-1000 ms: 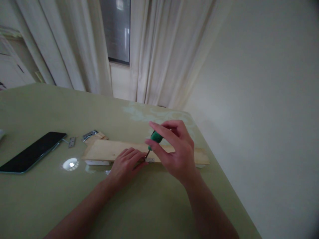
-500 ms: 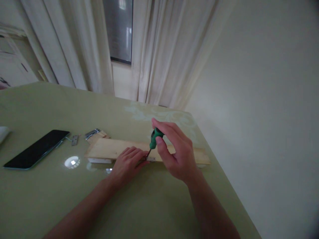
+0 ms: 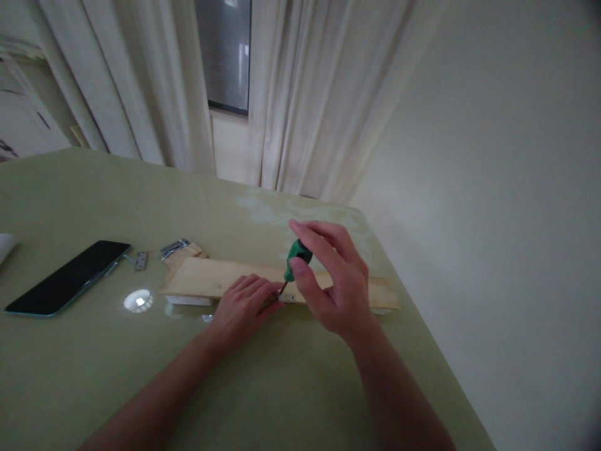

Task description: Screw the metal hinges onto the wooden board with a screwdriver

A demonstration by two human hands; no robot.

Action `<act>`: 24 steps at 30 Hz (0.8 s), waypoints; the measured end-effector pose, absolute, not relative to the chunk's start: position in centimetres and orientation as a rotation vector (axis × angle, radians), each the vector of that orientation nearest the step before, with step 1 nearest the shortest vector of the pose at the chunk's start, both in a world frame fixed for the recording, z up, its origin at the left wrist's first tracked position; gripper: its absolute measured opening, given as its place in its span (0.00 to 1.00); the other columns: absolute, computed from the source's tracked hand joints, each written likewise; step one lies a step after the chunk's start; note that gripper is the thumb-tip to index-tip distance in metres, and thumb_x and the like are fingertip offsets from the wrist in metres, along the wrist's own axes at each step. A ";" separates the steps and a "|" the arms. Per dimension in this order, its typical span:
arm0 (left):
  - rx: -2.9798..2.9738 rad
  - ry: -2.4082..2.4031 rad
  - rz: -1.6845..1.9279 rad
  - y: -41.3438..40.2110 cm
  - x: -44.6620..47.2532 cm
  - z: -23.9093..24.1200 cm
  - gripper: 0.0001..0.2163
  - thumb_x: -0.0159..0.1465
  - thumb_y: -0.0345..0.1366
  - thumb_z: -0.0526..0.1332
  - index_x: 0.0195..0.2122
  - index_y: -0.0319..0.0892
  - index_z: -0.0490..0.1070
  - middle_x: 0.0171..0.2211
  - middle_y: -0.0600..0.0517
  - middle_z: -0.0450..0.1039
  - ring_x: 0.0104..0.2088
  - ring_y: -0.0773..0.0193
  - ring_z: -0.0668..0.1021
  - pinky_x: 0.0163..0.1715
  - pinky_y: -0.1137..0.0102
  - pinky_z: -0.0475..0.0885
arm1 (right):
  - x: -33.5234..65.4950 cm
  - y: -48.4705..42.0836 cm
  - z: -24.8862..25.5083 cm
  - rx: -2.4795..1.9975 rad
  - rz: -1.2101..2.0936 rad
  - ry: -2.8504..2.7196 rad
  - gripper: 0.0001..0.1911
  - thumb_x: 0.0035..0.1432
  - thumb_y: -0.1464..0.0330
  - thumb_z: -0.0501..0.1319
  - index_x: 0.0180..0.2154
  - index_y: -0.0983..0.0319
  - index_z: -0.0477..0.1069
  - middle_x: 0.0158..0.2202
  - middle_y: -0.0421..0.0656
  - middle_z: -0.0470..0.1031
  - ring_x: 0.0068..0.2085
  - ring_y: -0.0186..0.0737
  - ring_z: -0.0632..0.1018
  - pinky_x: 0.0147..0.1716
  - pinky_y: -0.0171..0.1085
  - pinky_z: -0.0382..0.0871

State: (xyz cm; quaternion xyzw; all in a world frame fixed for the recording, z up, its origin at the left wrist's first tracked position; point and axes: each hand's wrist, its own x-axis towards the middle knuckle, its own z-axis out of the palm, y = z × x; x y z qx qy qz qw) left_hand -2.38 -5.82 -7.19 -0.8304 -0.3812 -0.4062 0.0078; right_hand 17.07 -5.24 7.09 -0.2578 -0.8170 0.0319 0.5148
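Your right hand (image 3: pixel 340 291) is re-closing its grip, pinching the green screwdriver (image 3: pixel 297 254); your left hand (image 3: pixel 241 307), spread, is steadying the plank (image 3: pixel 206 279).

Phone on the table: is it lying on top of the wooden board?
No, the phone lies flat on the table, apart from the wooden board, off to its left.

Screwdriver (image 3: pixel 295 258): green handle and thin dark shaft. It is tilted, handle up and tip down at the board's near edge, and pinched in the fingers of the right hand (image 3: pixel 335 285).
Board (image 3: pixel 211 277): pale wooden plank lying flat and lengthways, its right end close to the table's right edge. The left hand (image 3: pixel 241 307) rests on its near edge.
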 end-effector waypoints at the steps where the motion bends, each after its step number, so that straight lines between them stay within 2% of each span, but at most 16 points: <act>1: -2.598 -1.194 -1.268 -5.8 -2.4 -7.2 0.09 0.76 0.40 0.63 0.52 0.43 0.76 0.38 0.51 0.82 0.39 0.59 0.79 0.41 0.63 0.71 | 17.1 -5.2 7.1 -0.587 0.128 -2.012 0.23 0.72 0.74 0.61 0.66 0.60 0.73 0.59 0.50 0.77 0.59 0.45 0.78 0.58 0.48 0.76; 3: -2.603 -1.197 -1.254 -5.8 -2.4 -7.3 0.09 0.75 0.40 0.64 0.52 0.43 0.75 0.39 0.51 0.82 0.40 0.58 0.79 0.42 0.63 0.71 | 17.1 -5.1 6.9 -0.563 0.180 -2.030 0.24 0.73 0.74 0.60 0.67 0.57 0.72 0.57 0.48 0.79 0.57 0.43 0.79 0.56 0.46 0.77; 6: -2.608 -1.203 -1.231 -5.8 -2.4 -7.4 0.09 0.75 0.40 0.64 0.52 0.43 0.75 0.39 0.51 0.82 0.40 0.58 0.79 0.43 0.63 0.71 | 17.1 -4.9 6.6 -0.615 0.054 -1.908 0.20 0.69 0.69 0.68 0.61 0.54 0.78 0.43 0.44 0.77 0.46 0.41 0.80 0.47 0.43 0.79; 8: -2.613 -1.211 -1.226 -5.8 -2.4 -7.4 0.09 0.75 0.40 0.64 0.53 0.43 0.75 0.39 0.51 0.82 0.40 0.58 0.79 0.43 0.63 0.71 | 17.1 -4.8 6.5 -0.621 0.039 -1.917 0.20 0.70 0.68 0.67 0.62 0.55 0.77 0.46 0.46 0.77 0.50 0.44 0.79 0.50 0.46 0.79; 11: -2.610 -1.212 -1.230 -5.8 -2.4 -7.3 0.10 0.75 0.39 0.65 0.53 0.43 0.75 0.39 0.51 0.82 0.40 0.58 0.80 0.42 0.63 0.71 | 17.4 -4.7 6.7 -0.559 0.188 -2.045 0.25 0.73 0.73 0.57 0.67 0.54 0.72 0.59 0.48 0.76 0.61 0.46 0.77 0.61 0.50 0.75; 12: -2.605 -1.208 -1.233 -5.8 -2.4 -7.3 0.10 0.75 0.39 0.65 0.53 0.43 0.75 0.38 0.51 0.82 0.40 0.58 0.79 0.41 0.63 0.71 | 17.5 -4.7 6.8 -0.561 0.196 -2.038 0.24 0.73 0.74 0.57 0.66 0.53 0.72 0.58 0.47 0.77 0.59 0.45 0.78 0.60 0.49 0.76; 15: -2.592 -1.197 -1.246 -5.8 -2.4 -7.2 0.11 0.75 0.40 0.64 0.55 0.43 0.74 0.38 0.52 0.82 0.39 0.58 0.80 0.41 0.63 0.71 | 17.7 -4.7 6.9 -0.621 0.062 -1.922 0.18 0.68 0.68 0.69 0.58 0.54 0.80 0.46 0.45 0.76 0.50 0.43 0.79 0.50 0.43 0.79; 17: -2.591 -1.195 -1.251 -5.8 -2.4 -7.3 0.11 0.75 0.40 0.64 0.56 0.43 0.73 0.38 0.52 0.82 0.39 0.58 0.80 0.41 0.63 0.71 | 17.7 -4.7 7.0 -0.625 0.069 -1.947 0.19 0.68 0.66 0.69 0.59 0.56 0.80 0.51 0.48 0.75 0.54 0.46 0.78 0.52 0.45 0.78; 19: -2.593 -1.192 -1.251 -5.8 -2.4 -7.3 0.11 0.75 0.40 0.64 0.56 0.43 0.73 0.38 0.52 0.82 0.39 0.58 0.80 0.41 0.64 0.71 | 17.8 -4.8 7.2 -0.578 0.199 -2.052 0.22 0.73 0.69 0.61 0.66 0.56 0.74 0.59 0.50 0.75 0.60 0.46 0.77 0.58 0.47 0.76; 20: -2.591 -1.191 -1.251 -5.8 -2.4 -7.3 0.11 0.75 0.40 0.64 0.55 0.43 0.73 0.38 0.52 0.82 0.39 0.58 0.80 0.41 0.64 0.71 | 17.8 -4.8 7.2 -0.563 0.243 -2.073 0.23 0.74 0.71 0.59 0.67 0.55 0.72 0.59 0.48 0.76 0.59 0.44 0.78 0.58 0.47 0.76; 23: -2.569 -1.186 -1.251 -5.8 -2.4 -7.3 0.10 0.75 0.40 0.64 0.54 0.43 0.74 0.37 0.51 0.82 0.38 0.58 0.80 0.41 0.64 0.72 | 17.7 -4.7 7.2 -0.601 0.151 -1.987 0.20 0.71 0.67 0.67 0.62 0.53 0.77 0.45 0.44 0.78 0.47 0.41 0.80 0.50 0.43 0.78; 24: -2.562 -1.183 -1.251 -5.8 -2.4 -7.3 0.10 0.75 0.40 0.63 0.54 0.43 0.74 0.37 0.51 0.82 0.39 0.58 0.80 0.41 0.64 0.72 | 17.6 -4.7 7.1 -0.622 0.102 -1.967 0.20 0.69 0.64 0.70 0.60 0.53 0.79 0.44 0.44 0.77 0.47 0.41 0.79 0.49 0.43 0.78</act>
